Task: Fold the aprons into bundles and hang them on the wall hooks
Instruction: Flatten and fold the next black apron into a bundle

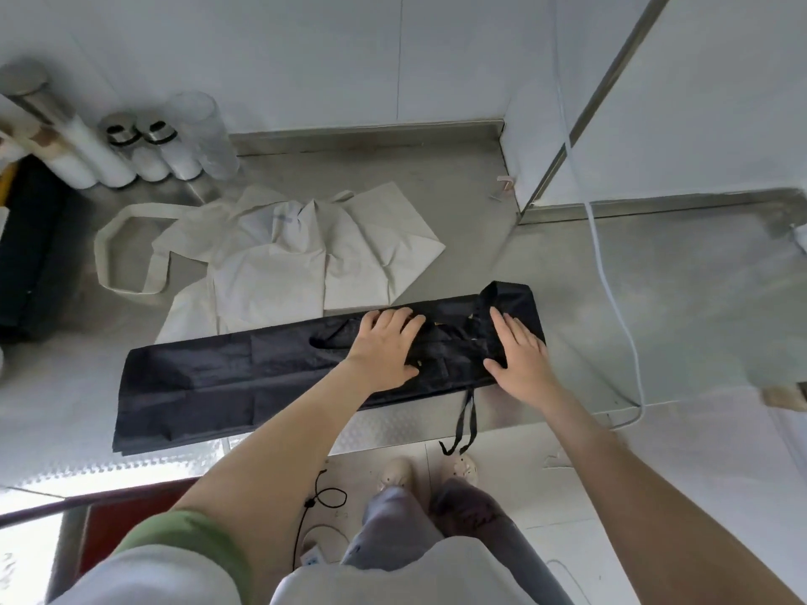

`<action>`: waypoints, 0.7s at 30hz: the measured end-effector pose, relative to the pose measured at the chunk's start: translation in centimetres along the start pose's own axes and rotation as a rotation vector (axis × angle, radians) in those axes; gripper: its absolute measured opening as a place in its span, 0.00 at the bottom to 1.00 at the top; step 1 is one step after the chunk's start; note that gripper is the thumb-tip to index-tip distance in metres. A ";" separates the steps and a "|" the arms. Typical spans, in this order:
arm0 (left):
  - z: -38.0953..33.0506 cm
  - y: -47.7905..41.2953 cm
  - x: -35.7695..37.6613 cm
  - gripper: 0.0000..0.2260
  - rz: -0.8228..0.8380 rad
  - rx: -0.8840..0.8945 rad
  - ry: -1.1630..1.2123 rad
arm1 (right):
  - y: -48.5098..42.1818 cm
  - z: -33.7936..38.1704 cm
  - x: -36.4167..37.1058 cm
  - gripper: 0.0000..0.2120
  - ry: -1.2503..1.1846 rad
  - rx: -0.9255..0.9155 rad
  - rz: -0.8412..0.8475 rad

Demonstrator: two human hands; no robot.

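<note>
Presently in view:

Aprons, two. One black apron (196,386), folded into a long narrow band, lies across the middle of the frame on the steel tabletop (655,299), its lower-left end reaching the near edge. One cream apron (279,264), loosely spread and creased with its neck loop out toward the left, lies just above the black one; the black band overlaps its lower edge.

Hands, two, both on the right-hand part of the black apron. Left hand (384,342): palm down, fingers straight and slightly spread, pressing the cloth. Right hand (519,355): palm down, fingers straight, thumb out, flat near the band's right end. Neither grips anything. Both forearms are bare and reach up from the bottom of the frame.

Black ties (465,425), a pair, hang over the tabletop's near edge below the right hand.

Cylindrical containers (131,150), at least four, stand in the upper left.

White cable (611,277), one, runs down the right of the frame.
</note>
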State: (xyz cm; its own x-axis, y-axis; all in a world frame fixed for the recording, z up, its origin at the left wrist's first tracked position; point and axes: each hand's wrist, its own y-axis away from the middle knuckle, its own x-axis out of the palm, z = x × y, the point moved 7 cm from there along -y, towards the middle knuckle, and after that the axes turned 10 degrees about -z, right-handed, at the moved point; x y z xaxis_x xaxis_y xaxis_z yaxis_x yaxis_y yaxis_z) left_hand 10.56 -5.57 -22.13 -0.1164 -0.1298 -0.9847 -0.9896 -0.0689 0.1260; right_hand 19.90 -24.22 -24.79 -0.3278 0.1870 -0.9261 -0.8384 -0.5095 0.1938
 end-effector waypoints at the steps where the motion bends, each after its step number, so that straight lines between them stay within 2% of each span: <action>1: -0.6 -0.5 0.1 0.35 0.002 0.023 -0.007 | 0.1 -0.2 -0.1 0.41 -0.068 -0.014 -0.003; 3: -2.1 -1.6 0.0 0.31 -0.014 0.045 0.034 | 0.5 -0.6 -0.5 0.44 -0.208 -0.013 -0.028; 5: -3.4 -3.0 -0.3 0.27 -0.034 -0.009 0.127 | 0.7 -1.4 -1.0 0.42 -0.313 0.044 -0.082; 8: -4.2 -5.3 0.1 0.25 0.009 -0.181 0.286 | 0.4 -3.2 -1.9 0.34 -0.336 0.195 -0.200; 11: -5.0 -7.5 1.0 0.24 0.098 -0.342 0.475 | -0.1 -5.5 -1.8 0.26 -0.349 0.397 -0.173; 15: -6.6 -9.2 2.0 0.20 0.141 -0.445 0.683 | -0.8 -5.6 -1.1 0.21 -0.367 0.355 -0.105; 17: -7.3 -9.9 2.1 0.21 0.126 -0.475 0.703 | -0.6 -5.6 -1.2 0.20 -0.400 0.335 -0.080; 21: -7.9 -10.6 2.6 0.19 0.211 -0.549 0.719 | -0.4 -5.7 -1.9 0.21 -0.475 0.320 -0.071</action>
State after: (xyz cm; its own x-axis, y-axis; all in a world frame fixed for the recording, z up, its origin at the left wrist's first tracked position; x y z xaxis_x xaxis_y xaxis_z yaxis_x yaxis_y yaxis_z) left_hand 21.38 -12.95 -25.10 -0.0276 -0.7624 -0.6465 -0.7537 -0.4090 0.5144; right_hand 23.37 -29.12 -24.92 -0.3639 0.6059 -0.7075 -0.9311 -0.2163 0.2936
